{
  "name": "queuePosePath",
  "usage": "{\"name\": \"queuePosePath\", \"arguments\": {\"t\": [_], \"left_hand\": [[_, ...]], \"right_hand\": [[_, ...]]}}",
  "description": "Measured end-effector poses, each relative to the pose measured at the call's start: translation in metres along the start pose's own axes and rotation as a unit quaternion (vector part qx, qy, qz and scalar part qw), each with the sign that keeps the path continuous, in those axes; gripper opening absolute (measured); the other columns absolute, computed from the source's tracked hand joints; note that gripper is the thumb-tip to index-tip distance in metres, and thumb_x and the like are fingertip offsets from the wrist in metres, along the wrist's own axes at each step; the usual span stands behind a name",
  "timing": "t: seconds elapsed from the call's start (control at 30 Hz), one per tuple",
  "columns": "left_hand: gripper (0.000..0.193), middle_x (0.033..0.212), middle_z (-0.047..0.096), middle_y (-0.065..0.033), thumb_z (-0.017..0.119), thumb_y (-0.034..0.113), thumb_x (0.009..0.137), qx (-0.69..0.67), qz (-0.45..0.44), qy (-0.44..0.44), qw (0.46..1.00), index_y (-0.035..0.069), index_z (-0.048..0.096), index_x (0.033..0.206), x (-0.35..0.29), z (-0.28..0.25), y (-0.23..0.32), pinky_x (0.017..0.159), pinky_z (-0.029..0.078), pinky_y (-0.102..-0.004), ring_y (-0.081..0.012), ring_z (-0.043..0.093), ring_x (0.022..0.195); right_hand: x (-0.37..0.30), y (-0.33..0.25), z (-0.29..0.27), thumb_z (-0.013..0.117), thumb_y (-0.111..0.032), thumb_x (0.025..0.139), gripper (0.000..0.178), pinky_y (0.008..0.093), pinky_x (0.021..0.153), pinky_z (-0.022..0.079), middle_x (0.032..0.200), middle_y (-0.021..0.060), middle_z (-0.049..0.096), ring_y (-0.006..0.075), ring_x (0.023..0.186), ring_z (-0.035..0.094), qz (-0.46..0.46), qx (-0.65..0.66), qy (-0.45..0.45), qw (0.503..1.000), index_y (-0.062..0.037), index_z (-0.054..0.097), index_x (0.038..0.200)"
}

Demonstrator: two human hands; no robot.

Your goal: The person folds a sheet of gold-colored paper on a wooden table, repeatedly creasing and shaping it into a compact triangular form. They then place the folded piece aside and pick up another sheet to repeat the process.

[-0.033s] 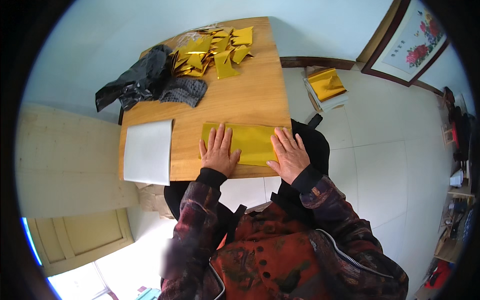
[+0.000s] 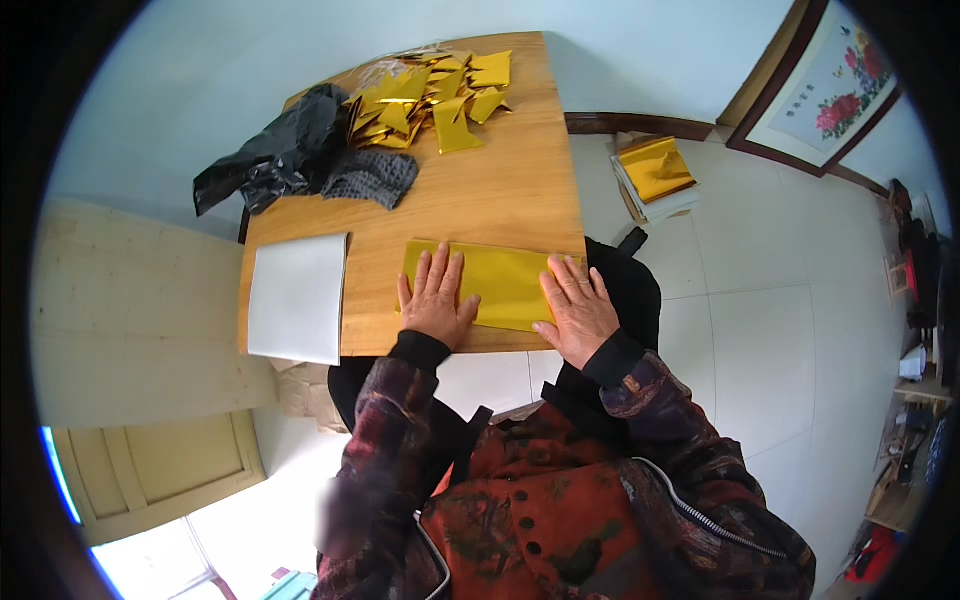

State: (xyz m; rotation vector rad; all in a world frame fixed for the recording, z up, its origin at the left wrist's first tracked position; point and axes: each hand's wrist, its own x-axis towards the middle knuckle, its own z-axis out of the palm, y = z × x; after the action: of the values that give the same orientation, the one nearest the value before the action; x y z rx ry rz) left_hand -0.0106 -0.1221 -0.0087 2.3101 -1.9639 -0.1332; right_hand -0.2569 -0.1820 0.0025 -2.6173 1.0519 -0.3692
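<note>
A sheet of gold foil paper (image 2: pixel 505 285), long and seemingly folded, lies flat along the near edge of the wooden table. On its left end rests my left hand (image 2: pixel 435 300), palm down with the fingers stretched out. My right hand (image 2: pixel 578 308) presses flat on the right end, fingers extended and slightly apart. Neither hand grips anything. To the left of the gold paper lies a silver-white sheet (image 2: pixel 295 298), reaching the table's near edge.
Folded gold paper pieces (image 2: pixel 430 95) are heaped at the back of the wooden table (image 2: pixel 500 190). Left of them lie a black plastic bag (image 2: pixel 280 150) and a dark grey knitted cloth (image 2: pixel 372 178). On the floor at right sits a paper stack (image 2: pixel 655 172) topped with gold sheets.
</note>
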Motion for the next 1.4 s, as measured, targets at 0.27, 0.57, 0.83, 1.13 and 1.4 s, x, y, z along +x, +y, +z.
{"name": "queuePosePath", "arguments": {"t": [0.27,0.57,0.83,1.13,1.4], "left_hand": [[0.074,0.154,0.031,-0.0082,0.068,0.039,0.082,-0.010,0.148,0.058,0.987,0.019,0.038,0.146,-0.032,-0.010,0.012,0.115,0.015,-0.0544,-0.0265,0.024,0.145],[0.057,0.145,0.046,-0.0063,0.069,0.033,0.083,-0.100,0.215,0.092,0.967,0.014,0.051,0.135,-0.047,0.015,0.077,0.110,0.032,-0.0442,-0.0236,0.042,0.135],[0.040,0.133,0.058,-0.0048,0.074,0.031,0.080,-0.126,0.199,0.141,0.961,0.016,0.066,0.116,-0.049,0.017,0.082,0.107,0.035,-0.0447,-0.0246,0.051,0.127],[0.043,0.128,0.061,-0.0050,0.078,0.027,0.073,-0.149,0.189,0.137,0.961,0.015,0.067,0.112,-0.049,0.011,0.086,0.104,0.036,-0.0452,-0.0259,0.054,0.123],[0.042,0.126,0.061,-0.0054,0.078,0.025,0.073,-0.139,0.193,0.138,0.961,0.012,0.066,0.112,-0.050,0.012,0.085,0.105,0.034,-0.0453,-0.0244,0.054,0.122]], "right_hand": [[-0.007,0.007,-0.010,0.056,-0.013,0.088,0.046,0.0480,0.113,0.024,0.146,0.0100,0.042,0.0275,0.139,0.033,-0.055,0.035,-0.021,0.998,-0.0042,0.050,0.133],[-0.007,0.025,-0.018,0.053,-0.003,0.085,0.047,0.0476,0.112,0.027,0.146,0.0091,0.041,0.0271,0.139,0.033,-0.059,0.063,-0.012,0.996,-0.0033,0.050,0.132],[0.003,0.049,-0.022,0.059,-0.002,0.082,0.036,0.0460,0.108,0.034,0.144,0.0112,0.042,0.0360,0.136,0.036,-0.037,0.082,0.068,0.994,-0.0094,0.063,0.117],[0.020,0.055,-0.018,0.063,0.001,0.075,0.024,0.0479,0.104,0.038,0.138,0.0154,0.047,0.0458,0.128,0.041,0.002,0.155,0.098,0.983,-0.0093,0.060,0.097],[0.020,0.057,-0.016,0.064,-0.002,0.074,0.029,0.0490,0.107,0.035,0.141,0.0164,0.043,0.0469,0.131,0.037,0.012,0.147,0.079,0.986,-0.0101,0.057,0.101]]}}
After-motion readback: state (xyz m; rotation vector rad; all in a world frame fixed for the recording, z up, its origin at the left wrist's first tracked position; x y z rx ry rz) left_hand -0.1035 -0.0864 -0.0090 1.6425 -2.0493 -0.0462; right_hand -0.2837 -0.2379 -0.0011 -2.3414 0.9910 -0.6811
